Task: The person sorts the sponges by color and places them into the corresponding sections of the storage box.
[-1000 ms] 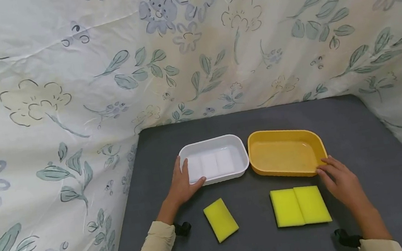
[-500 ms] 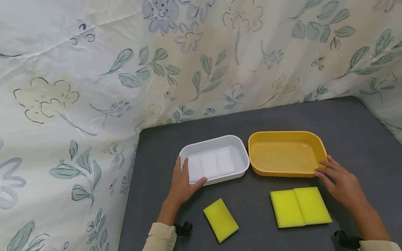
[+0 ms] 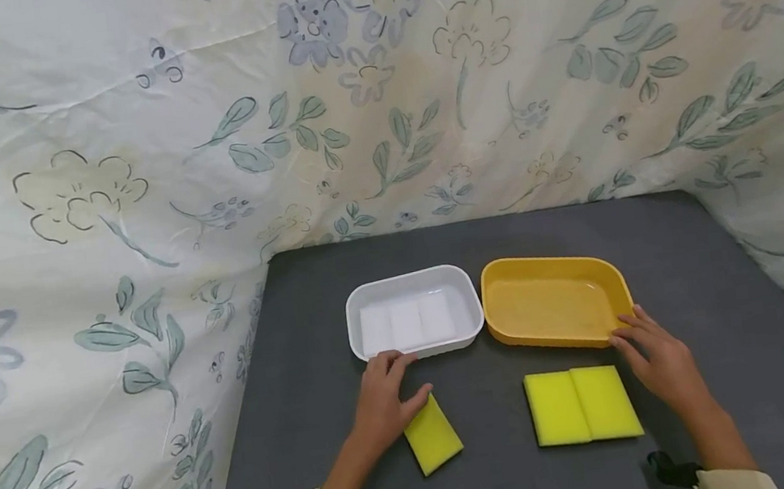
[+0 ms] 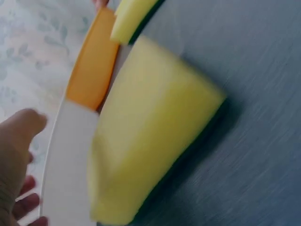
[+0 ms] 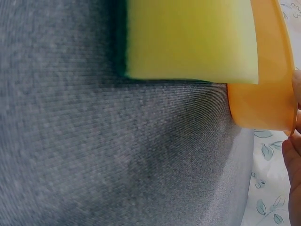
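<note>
- Yellow sponge askew on the grey table, near side of the white tray.
- Left hand above its far end, fingers loosely spread, gripping nothing; probably at the reaching stage.
- Right hand at the near right corner of the orange tray, fingertips over the rim, thumb outside, seemingly pinching to steady.
- For a lift, likely called for: lowering of left thumb and fingers to opposite long edges, then gentle squeezing.
- Head view: far end partly covered by the left hand; left wrist view: thumb and sponge apart.
- Dark green layer under the yellow, plain in both wrist views, out of sight from the head.
- Pair of sponges, near side of the orange tray: whole only in the head view.
</note>
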Tool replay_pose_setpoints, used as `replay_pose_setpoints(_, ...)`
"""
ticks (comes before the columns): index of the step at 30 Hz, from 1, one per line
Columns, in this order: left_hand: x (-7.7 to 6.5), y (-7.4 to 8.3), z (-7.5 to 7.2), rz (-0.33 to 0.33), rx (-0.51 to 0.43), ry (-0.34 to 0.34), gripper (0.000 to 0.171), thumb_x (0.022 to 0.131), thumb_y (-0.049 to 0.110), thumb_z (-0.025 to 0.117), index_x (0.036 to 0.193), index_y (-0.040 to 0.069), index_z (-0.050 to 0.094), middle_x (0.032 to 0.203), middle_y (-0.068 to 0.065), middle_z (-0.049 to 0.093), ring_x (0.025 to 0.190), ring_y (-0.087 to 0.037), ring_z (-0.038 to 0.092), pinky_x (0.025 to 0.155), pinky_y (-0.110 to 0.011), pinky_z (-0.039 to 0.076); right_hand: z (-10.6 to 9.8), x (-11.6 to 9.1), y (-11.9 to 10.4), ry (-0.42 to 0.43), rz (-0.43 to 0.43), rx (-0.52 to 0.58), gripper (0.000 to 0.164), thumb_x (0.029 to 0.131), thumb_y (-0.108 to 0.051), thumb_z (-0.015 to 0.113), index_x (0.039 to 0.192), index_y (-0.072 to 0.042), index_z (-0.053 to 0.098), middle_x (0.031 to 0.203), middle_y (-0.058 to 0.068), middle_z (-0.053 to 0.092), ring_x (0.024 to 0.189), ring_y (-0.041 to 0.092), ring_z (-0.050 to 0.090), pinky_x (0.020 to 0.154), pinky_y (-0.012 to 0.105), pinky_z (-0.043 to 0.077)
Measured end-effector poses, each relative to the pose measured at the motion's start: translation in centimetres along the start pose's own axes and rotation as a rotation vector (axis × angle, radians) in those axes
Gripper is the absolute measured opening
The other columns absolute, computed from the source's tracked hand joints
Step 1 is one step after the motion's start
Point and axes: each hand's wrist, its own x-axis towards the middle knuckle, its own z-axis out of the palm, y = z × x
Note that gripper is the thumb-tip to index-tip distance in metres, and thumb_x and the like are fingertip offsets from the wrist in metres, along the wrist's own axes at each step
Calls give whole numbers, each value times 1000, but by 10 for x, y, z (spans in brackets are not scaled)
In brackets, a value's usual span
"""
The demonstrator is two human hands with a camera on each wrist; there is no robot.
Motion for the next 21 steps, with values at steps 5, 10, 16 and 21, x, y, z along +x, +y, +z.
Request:
replay_pose_setpoints(5,-19,15,1,-74,7,-201,62,83,53,77,129,14,64,121,-5,55,108,-22,50,87,-47,45,0,-1,-1,-1,9,3,25,81,3,79,105,4,72,125,27,63,138,40,41,94,59,38)
replay_pose_setpoints(10,-35,19,2,-134,28,-338,86,76,69,74,141,16,54,128,-6,51,113,-24,48,90,-49,44,0,-2,-1,5,12,6,25,81,3,79,106,5,72,125,28,63,138,40,41,97,58,37)
replay_pose_setpoints(16,-49,20,7,-151,27,-365,106,65,69,80,150,16,43,134,-8,47,116,-26,48,92,-51,44,2,-2,1,22,-4,14,28,79,4,80,106,5,71,125,27,63,138,40,41,100,54,37)
replay_pose_setpoints(21,-57,22,13,-176,52,-374,111,64,67,81,152,14,38,136,-10,46,116,-27,48,93,-52,43,4,-3,3,33,-8,25,28,79,5,80,106,4,71,125,26,64,137,41,42,102,53,36)
